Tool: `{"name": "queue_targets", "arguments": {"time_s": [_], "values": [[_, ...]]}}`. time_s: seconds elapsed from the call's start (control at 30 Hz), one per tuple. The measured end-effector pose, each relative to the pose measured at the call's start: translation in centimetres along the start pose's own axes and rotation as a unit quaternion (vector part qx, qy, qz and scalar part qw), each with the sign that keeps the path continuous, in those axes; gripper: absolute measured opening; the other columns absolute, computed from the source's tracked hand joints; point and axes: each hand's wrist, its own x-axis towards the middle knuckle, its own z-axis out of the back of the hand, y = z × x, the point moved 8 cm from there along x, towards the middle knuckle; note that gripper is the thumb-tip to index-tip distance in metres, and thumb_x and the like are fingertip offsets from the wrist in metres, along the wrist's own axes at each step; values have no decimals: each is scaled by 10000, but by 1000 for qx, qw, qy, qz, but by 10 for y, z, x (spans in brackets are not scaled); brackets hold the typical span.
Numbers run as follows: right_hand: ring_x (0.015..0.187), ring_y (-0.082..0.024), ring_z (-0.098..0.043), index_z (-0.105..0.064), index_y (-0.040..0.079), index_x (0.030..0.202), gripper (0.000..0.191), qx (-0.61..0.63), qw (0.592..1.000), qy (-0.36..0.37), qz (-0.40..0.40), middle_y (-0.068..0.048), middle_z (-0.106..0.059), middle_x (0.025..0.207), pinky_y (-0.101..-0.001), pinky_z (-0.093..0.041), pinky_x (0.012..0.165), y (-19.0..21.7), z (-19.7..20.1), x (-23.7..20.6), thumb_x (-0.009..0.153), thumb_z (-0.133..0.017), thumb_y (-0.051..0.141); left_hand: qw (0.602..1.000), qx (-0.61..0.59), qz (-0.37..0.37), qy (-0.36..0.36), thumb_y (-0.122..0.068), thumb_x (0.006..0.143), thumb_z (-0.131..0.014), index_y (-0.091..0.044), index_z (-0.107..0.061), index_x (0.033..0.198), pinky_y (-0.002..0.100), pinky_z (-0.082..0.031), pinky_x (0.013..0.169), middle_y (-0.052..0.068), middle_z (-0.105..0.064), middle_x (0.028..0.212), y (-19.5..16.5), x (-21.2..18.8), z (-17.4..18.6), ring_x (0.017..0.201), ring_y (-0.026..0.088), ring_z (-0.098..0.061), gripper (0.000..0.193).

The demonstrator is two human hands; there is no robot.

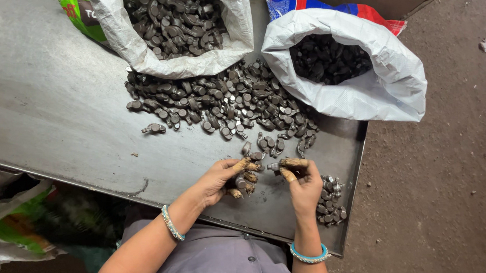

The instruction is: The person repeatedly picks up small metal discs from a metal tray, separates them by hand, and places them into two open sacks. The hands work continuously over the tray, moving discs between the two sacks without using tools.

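Note:
My left hand [223,179] is curled around several small dark metal parts [245,182] near the front edge of a grey metal table [52,104]. My right hand [303,183] pinches one dark metal part [275,166] between thumb and fingertips, close beside the left hand. Both fingertips are stained brown. A large heap of the same parts [223,101] lies on the table just beyond the hands. A smaller pile of parts [328,202] sits right of my right wrist near the table's corner.
A white sack [192,63] full of parts lies open at the back of the table. A second white sack [387,81] of dark parts stands at the right on the dirt floor [458,195]. Green and white bags [10,232] lie under the table's left.

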Motion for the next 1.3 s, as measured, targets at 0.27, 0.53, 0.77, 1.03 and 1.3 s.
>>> {"name": "queue_targets", "arguments": {"time_s": [0.27,0.53,0.77,1.03,1.3], "values": [[969,-149,-703,-649,-49,1088,250,67,996,55,-36,-95,-726,1049,-277,-594,864,7,1,-19,859,-711,-127,995,79,42,43,-382,999,-619,-96,-626,1121,268,-525,381,80,-740,799,22,10,-25,572,137,-694,310],[796,-137,-676,-649,5,1080,145,305,933,43,-188,-67,-707,988,-277,-556,633,-44,1,-15,947,-705,-9,993,21,79,88,-355,1034,-591,-50,-656,1121,287,-606,543,37,-740,880,33,20,-29,678,122,-720,324],[782,-139,-687,-640,33,1076,154,317,928,45,-189,-57,-723,993,-280,-549,584,-39,-6,-18,937,-705,31,991,-8,85,101,-352,1066,-590,-11,-653,1135,295,-616,577,79,-740,924,33,15,-30,702,141,-725,354],[814,-159,-675,-725,6,1165,273,-69,993,95,-22,-64,-760,984,-302,-529,705,36,-47,6,906,-788,67,993,-81,65,46,-373,1031,-555,-51,-621,1146,356,-649,641,107,-753,987,16,1,-13,809,219,-764,348],[949,-332,-591,-718,75,1069,417,-435,880,100,161,-88,-721,1007,-413,-499,845,55,-100,9,691,-889,127,992,-123,7,17,-376,1019,-589,-49,-640,1180,368,-646,641,104,-757,1033,-2,-7,14,834,238,-771,368]]}}
